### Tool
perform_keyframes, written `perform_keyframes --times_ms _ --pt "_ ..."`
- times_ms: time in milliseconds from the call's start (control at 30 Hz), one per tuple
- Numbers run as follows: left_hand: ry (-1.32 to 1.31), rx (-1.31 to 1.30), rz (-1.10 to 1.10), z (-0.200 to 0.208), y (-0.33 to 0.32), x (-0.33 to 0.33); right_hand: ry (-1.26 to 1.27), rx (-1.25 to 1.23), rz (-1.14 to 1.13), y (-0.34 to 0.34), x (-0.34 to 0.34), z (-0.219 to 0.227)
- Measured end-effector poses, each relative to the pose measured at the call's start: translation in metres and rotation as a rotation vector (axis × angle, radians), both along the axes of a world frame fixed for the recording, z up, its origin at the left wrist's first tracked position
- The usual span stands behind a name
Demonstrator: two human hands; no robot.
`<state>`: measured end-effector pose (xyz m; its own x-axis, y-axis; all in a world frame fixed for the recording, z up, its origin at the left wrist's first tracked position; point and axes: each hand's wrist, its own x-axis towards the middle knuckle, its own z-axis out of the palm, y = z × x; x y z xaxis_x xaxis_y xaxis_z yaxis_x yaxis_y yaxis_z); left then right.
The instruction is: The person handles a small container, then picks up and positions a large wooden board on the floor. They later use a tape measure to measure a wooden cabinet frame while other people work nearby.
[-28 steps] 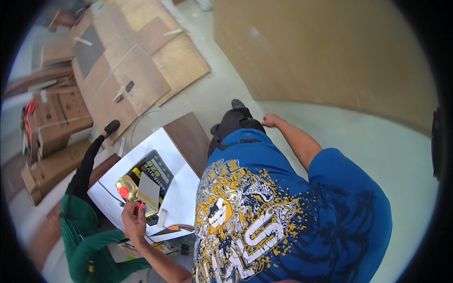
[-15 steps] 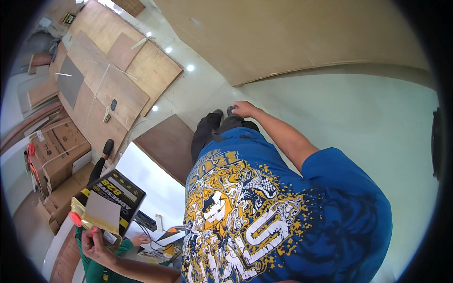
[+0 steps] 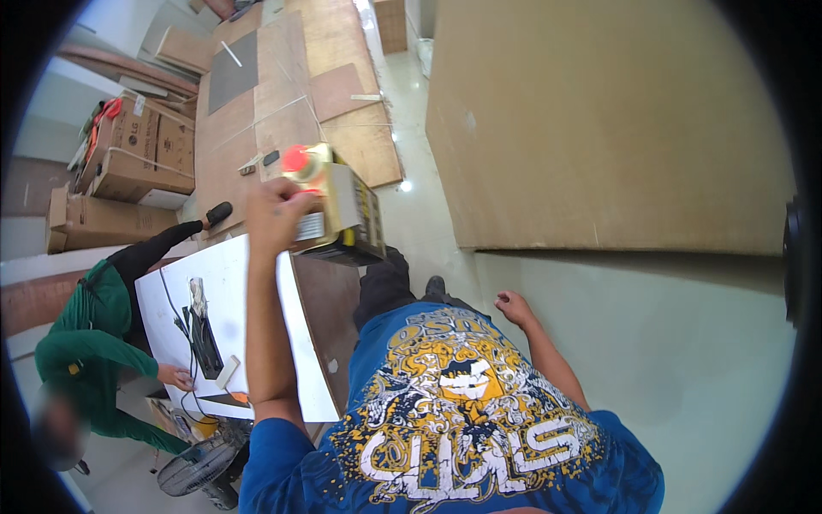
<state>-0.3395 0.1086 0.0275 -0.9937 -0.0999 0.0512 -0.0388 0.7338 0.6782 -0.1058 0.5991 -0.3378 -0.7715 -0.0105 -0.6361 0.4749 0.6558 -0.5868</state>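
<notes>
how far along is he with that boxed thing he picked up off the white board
Done: the yellow-and-black box is off the white board and raised in the left hand. In hand: just that lift; the right hand hangs empty. Left: the box is set down nowhere, and a black tool and cable remain on the board by another person's hand.

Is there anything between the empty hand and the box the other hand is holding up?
Yes. The right hand hangs empty by the hip, while the left hand holds the yellow and black box raised. The person's own legs in dark trousers stand between them.
</notes>
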Motion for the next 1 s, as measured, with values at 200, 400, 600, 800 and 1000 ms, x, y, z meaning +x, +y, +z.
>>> perform_keyframes --times_ms 200,400,600,800,1000 --pt "-0.139 0.164 -0.17 -0.052 0.048 -0.015 0.221 -0.346 -0.18 -0.069 -0.062 0.099" --pt "-0.251 0.215 -0.295 -0.095 0.087 -0.008 0.443 -0.509 -0.075 -0.155 -0.173 0.295" --pt "-0.291 0.337 -0.377 -0.106 0.107 -0.012 0.63 -0.183 0.449 -0.213 -0.232 0.305" --pt "-0.311 0.434 -0.333 -0.071 0.108 -0.059 0.476 -0.055 0.464 -0.229 -0.298 0.322" --pt "-0.296 0.23 -0.312 -0.042 0.115 -0.11 0.444 0.071 0.603 -0.232 -0.359 0.334"
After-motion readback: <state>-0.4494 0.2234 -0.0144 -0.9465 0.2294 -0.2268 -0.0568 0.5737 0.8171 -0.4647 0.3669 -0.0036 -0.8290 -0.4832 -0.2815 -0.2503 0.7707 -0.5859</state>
